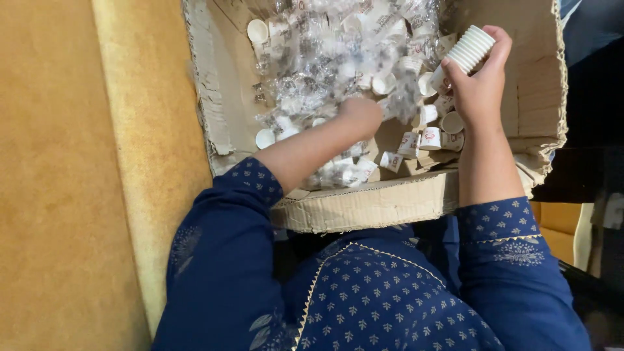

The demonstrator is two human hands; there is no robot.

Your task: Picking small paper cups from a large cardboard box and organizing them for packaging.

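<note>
Looking down from the head camera, a dark blue patterned garment [364, 292] with small pale motifs is seen nearest, both sleeves ending at the forearms. Just beyond it, the torn front wall of a cardboard box [364, 205] is met, resting close against the lap, with a tan floor covering [58, 182] spread to the left.

Inside the box, loose small white paper cups [422, 140] are scattered along the near right part of the bottom, some upright and some tipped over. The left hand [361, 114] is pushed into the middle of the box among crumpled clear plastic wrapping [312, 65]; it is blurred, and how far its fingers are spread cannot be told, nor whether anything is gripped.

Further right and higher, the right hand [478, 84] is closed around a nested stack of white paper cups [465, 55], which is held tilted above the loose cups, its ribbed rims pointing toward the far right wall of the box. More cups and wrapping are piled against the far side.
</note>
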